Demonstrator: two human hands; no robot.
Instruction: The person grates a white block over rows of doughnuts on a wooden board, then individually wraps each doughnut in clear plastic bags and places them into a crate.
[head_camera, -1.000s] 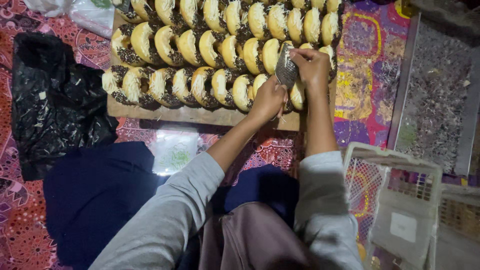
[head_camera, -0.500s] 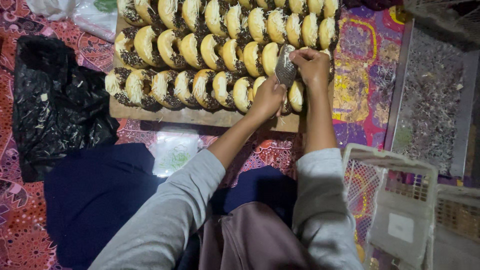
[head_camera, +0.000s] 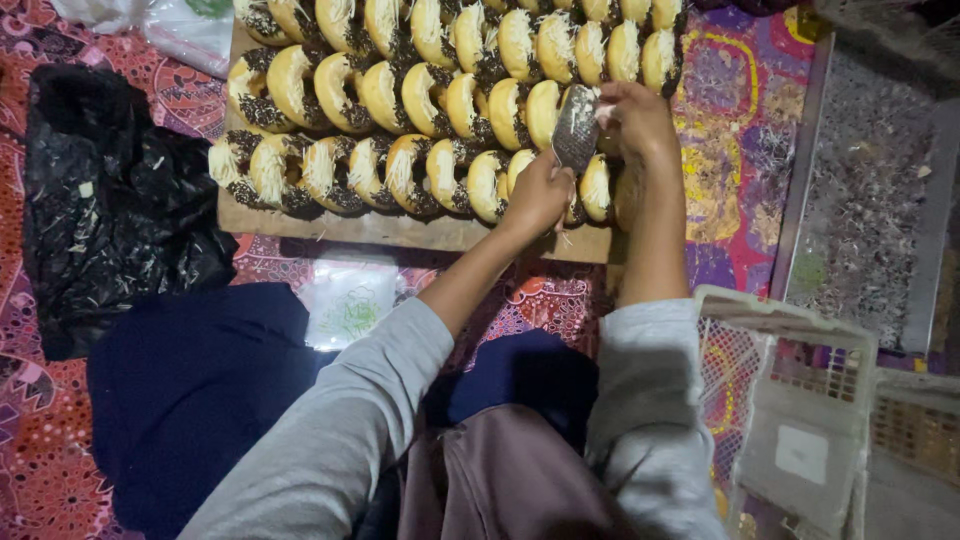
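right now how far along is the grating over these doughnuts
Most of it looks done: the doughnuts in the rows on the wooden board already carry pale shreds over dark topping. In hand: the left hand holds a small metal grater while the right hand works at its top, over the board's right end. The doughnuts under the hands are hidden, so what is left cannot be told.

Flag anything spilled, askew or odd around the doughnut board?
Pale grated shreds lie scattered off the wooden board, speckling the crumpled black plastic bag to its left. The rows of ring doughnuts with dark and pale toppings look orderly. The left hand holds a small metal grater; the right hand is at its top.
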